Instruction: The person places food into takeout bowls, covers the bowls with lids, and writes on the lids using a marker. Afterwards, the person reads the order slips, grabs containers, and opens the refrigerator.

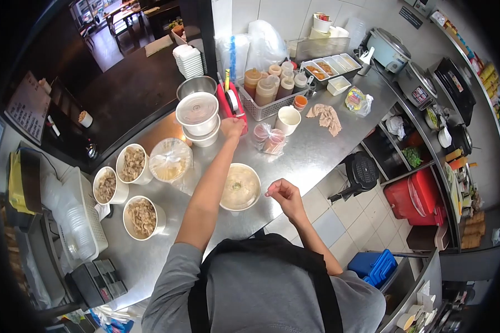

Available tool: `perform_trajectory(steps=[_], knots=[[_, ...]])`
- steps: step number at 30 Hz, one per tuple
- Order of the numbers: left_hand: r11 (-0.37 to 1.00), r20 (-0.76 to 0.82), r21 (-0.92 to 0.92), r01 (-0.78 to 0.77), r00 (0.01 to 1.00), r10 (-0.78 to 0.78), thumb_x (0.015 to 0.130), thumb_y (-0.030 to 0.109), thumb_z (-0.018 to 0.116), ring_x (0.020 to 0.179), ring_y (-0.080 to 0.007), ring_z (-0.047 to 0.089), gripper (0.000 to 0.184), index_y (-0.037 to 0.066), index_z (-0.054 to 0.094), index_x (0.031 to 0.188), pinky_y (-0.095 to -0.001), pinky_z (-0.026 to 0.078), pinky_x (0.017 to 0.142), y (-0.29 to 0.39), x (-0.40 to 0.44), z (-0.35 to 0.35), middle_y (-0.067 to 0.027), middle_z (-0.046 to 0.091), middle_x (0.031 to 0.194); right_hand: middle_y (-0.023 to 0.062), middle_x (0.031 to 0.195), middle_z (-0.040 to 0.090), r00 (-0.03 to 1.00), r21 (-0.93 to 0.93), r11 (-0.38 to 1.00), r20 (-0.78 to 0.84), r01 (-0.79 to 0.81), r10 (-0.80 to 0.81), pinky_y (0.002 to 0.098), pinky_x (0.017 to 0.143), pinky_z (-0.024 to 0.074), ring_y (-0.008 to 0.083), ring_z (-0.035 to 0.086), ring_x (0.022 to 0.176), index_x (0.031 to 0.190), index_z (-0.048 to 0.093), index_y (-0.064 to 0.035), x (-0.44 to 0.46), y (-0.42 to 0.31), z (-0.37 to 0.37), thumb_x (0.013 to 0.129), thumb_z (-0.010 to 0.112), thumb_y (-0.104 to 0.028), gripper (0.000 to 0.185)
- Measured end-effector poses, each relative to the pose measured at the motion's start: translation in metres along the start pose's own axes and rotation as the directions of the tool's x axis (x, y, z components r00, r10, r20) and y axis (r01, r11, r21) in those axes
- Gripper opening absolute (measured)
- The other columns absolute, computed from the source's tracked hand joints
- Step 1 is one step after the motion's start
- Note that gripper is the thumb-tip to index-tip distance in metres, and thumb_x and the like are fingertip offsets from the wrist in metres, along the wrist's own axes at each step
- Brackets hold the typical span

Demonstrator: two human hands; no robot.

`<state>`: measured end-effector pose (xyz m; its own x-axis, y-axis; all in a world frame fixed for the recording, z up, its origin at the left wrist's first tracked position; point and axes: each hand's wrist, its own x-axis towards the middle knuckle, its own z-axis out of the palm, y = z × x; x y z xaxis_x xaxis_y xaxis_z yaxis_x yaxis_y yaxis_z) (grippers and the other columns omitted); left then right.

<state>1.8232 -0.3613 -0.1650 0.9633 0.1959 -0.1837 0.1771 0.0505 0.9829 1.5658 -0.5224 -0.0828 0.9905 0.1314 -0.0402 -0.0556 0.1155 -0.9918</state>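
Observation:
My left hand (pixel 233 128) reaches forward to the near end of a red tape dispenser (pixel 226 102). Its fingers look closed there; any strip of tape between them is too small to see. Closer to my body stands a round tub with a clear lid (pixel 240 187), pale contents and a green bit showing through. Just right of this tub hangs my right hand (pixel 285 198), thumb and fingertips pinched together, and what they hold, if anything, cannot be made out. Left of the dispenser, a lidded white tub (pixel 197 111) sits stacked on another tub (pixel 203 136).
Three paper tubs of meat (pixel 143 217) stand at the left, beside a knotted plastic bag (pixel 171 161). Sauce bottles fill a grey basket (pixel 269 108) at the back. A white cup (pixel 288 120), tied bag (pixel 269 140) and crumpled cloth (pixel 324 118) lie to the right.

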Motion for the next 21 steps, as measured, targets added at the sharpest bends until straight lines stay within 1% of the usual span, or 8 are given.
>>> perform_trajectory(steps=[4, 6, 9, 12, 15, 18, 20, 21], knots=[[0.899, 0.158, -0.437, -0.008, 0.984, 0.085, 0.075, 0.005, 0.065, 0.080, -0.0147, 0.061, 0.020, -0.001, 0.058, 0.093, -0.0254, 0.050, 0.070, 0.022, -0.041, -0.031, -0.0112, 0.062, 0.093, 0.0031, 0.080, 0.062, 0.989, 0.047, 0.989, 0.063, -0.139, 0.136, 0.0203, 0.073, 0.0418, 0.0073, 0.056, 0.076, 0.095, 0.062, -0.0006, -0.027, -0.021, 0.006, 0.083, 0.055, -0.004, 0.014], [0.885, 0.155, -0.459, -0.076, 0.974, 0.164, 0.076, 0.005, 0.064, 0.086, -0.0139, 0.059, 0.023, 0.003, 0.055, 0.097, -0.0261, 0.048, 0.072, 0.042, -0.082, -0.058, -0.0090, 0.061, 0.097, 0.0026, 0.080, 0.063, 0.965, 0.004, 0.971, 0.113, -0.238, 0.236, 0.0193, 0.072, 0.0413, 0.0067, 0.055, 0.076, 0.097, 0.063, -0.0011, -0.043, -0.020, 0.005, 0.084, 0.056, -0.007, 0.016], [0.945, 0.055, -0.231, -0.230, 0.967, 0.249, 0.076, 0.005, 0.065, 0.085, -0.0138, 0.058, 0.021, 0.005, 0.055, 0.095, -0.0275, 0.048, 0.076, 0.012, -0.109, -0.095, -0.0061, 0.060, 0.093, 0.0012, 0.082, 0.063, 0.933, -0.014, 0.949, 0.179, -0.316, 0.313, 0.0189, 0.065, 0.0427, 0.0067, 0.057, 0.076, 0.097, 0.064, -0.0010, -0.053, -0.014, 0.008, 0.085, 0.057, -0.013, 0.018], [0.986, 0.100, 0.012, -0.163, 0.982, 0.161, 0.078, 0.003, 0.062, 0.080, -0.0126, 0.057, 0.017, 0.006, 0.055, 0.093, -0.0262, 0.048, 0.072, -0.043, -0.112, -0.115, -0.0050, 0.060, 0.089, 0.0013, 0.078, 0.063, 0.924, -0.077, 0.938, 0.164, -0.337, 0.346, 0.0193, 0.066, 0.0421, 0.0070, 0.056, 0.074, 0.096, 0.064, -0.0001, -0.047, 0.055, -0.001, 0.085, 0.057, -0.016, 0.020], [0.940, 0.320, -0.341, 0.027, 0.943, 0.089, 0.081, 0.004, 0.058, 0.076, -0.0111, 0.055, 0.012, 0.006, 0.053, 0.091, -0.0247, 0.047, 0.068, -0.067, -0.116, -0.114, -0.0038, 0.059, 0.086, 0.0014, 0.077, 0.063, 0.958, -0.060, 0.964, 0.111, -0.257, 0.263, 0.0197, 0.065, 0.0414, 0.0063, 0.053, 0.069, 0.090, 0.064, 0.0000, -0.023, 0.072, 0.012, 0.086, 0.055, -0.015, 0.018], [0.947, 0.304, -0.274, 0.167, 0.949, -0.079, 0.083, 0.004, 0.054, 0.073, -0.0099, 0.053, 0.008, 0.006, 0.051, 0.089, -0.0245, 0.046, 0.065, -0.059, -0.129, -0.116, -0.0016, 0.057, 0.081, -0.0032, 0.075, 0.058, 0.961, -0.158, 0.970, 0.177, -0.187, 0.214, 0.0189, 0.066, 0.0390, 0.0042, 0.049, 0.070, 0.082, 0.062, -0.0025, -0.007, 0.079, 0.005, 0.086, 0.055, -0.016, 0.015], [0.968, 0.300, -0.224, 0.113, 0.953, -0.042, 0.085, 0.006, 0.051, 0.074, -0.0094, 0.052, 0.006, 0.006, 0.049, 0.090, -0.0237, 0.046, 0.067, -0.067, -0.141, -0.121, -0.0008, 0.055, 0.079, -0.0047, 0.076, 0.055, 0.964, -0.158, 0.977, 0.198, -0.146, 0.176, 0.0190, 0.066, 0.0383, 0.0039, 0.047, 0.072, 0.083, 0.060, -0.0037, -0.002, 0.080, -0.005, 0.086, 0.054, -0.015, 0.014], [0.980, 0.212, -0.186, 0.065, 0.977, -0.024, 0.085, 0.006, 0.051, 0.074, -0.0091, 0.051, 0.007, 0.006, 0.048, 0.091, -0.0234, 0.045, 0.066, -0.068, -0.153, -0.118, -0.0008, 0.054, 0.080, -0.0049, 0.075, 0.054, 0.952, -0.187, 0.972, 0.245, -0.141, 0.185, 0.0193, 0.067, 0.0387, 0.0042, 0.047, 0.073, 0.089, 0.059, -0.0040, 0.003, 0.082, -0.014, 0.087, 0.053, -0.015, 0.013]])
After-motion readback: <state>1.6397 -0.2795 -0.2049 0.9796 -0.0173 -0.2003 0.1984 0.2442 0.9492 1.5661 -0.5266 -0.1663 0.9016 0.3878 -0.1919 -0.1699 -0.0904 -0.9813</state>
